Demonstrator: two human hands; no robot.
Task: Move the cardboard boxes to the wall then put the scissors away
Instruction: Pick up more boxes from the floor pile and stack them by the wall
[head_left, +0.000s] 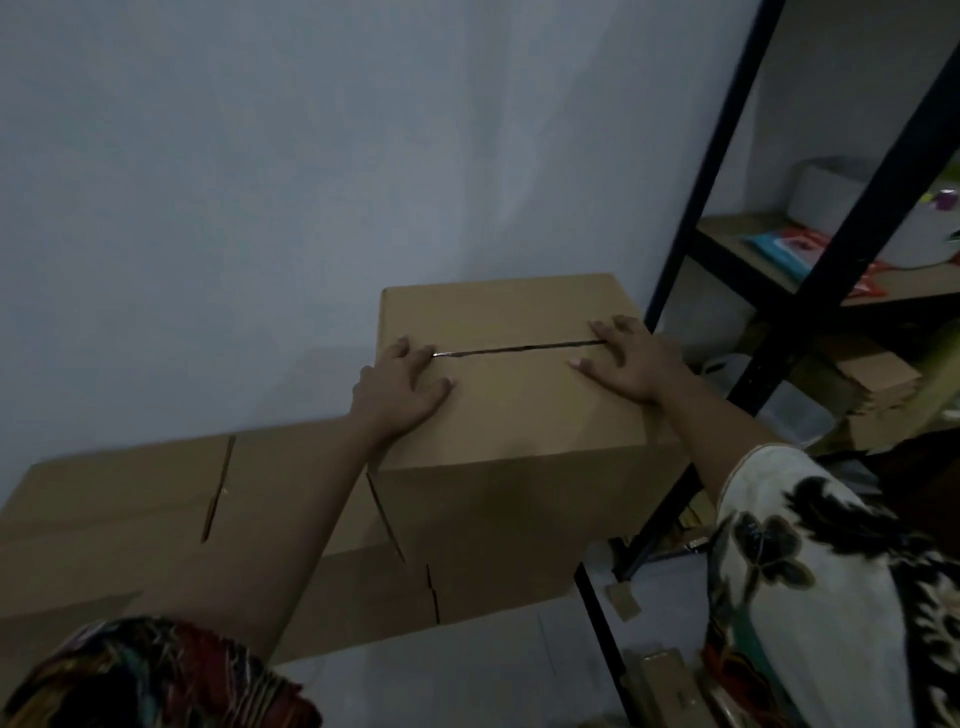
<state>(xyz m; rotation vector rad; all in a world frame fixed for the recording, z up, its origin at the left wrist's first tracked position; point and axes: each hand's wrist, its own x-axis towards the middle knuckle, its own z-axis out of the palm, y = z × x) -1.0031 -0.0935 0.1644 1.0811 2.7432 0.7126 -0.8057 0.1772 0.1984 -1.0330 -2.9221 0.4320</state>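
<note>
A tall brown cardboard box (519, 415) stands against the pale wall (311, 182), its top flaps shut with a dark seam across the middle. My left hand (400, 389) lies flat on the left end of its top, fingers spread. At the right end of the seam rests my right hand (628, 364), palm down and also spread. Lower cardboard boxes (156, 493) sit to the left along the wall, partly hidden by my left forearm. No scissors are visible.
A black metal shelving rack (810, 291) stands right of the tall box, close to its side. Its shelves hold a white container (831, 197), coloured packets (779, 249), small cartons (878, 384) and a clear tub (795, 415). Cardboard scraps lie on the floor (623, 603).
</note>
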